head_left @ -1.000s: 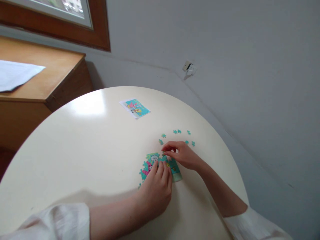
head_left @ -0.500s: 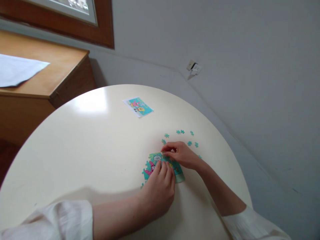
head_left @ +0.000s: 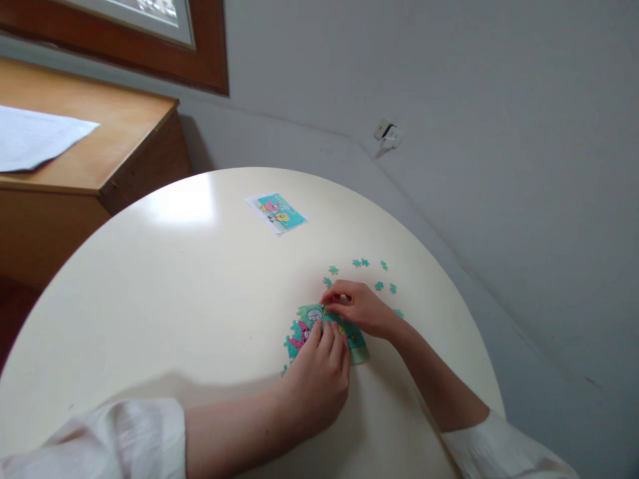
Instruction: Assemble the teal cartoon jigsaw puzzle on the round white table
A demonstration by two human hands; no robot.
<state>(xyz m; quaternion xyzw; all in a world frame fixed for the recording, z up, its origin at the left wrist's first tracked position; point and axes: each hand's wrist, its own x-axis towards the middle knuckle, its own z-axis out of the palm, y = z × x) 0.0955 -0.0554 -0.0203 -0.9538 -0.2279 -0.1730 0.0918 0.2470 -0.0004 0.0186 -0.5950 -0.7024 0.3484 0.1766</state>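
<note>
A partly joined jigsaw puzzle (head_left: 295, 334) in teal, with a pink figure and a pale round face, lies on the white table. My left hand (head_left: 319, 372) rests across it, fingertips laid on its surface and covering the middle. At the puzzle's far edge, my right hand (head_left: 362, 307) is closed in a pinch. Thumb and index finger are on a small puzzle piece (head_left: 324, 307), mostly hidden by the fingertips. Beyond that hand lie several loose teal pieces, among them one piece (head_left: 333, 270) to the left and another piece (head_left: 379, 286) to the right.
A printed picture card (head_left: 280, 214) with cartoon figures lies farther back on the round table (head_left: 150, 286). To the left stands a wooden cabinet (head_left: 134, 126) with a white sheet (head_left: 40, 136) on top. A grey wall with a socket (head_left: 388, 133) is behind.
Both hands stay almost where they were. The right hand's pinch at the puzzle's far edge has shifted only very slightly.
</note>
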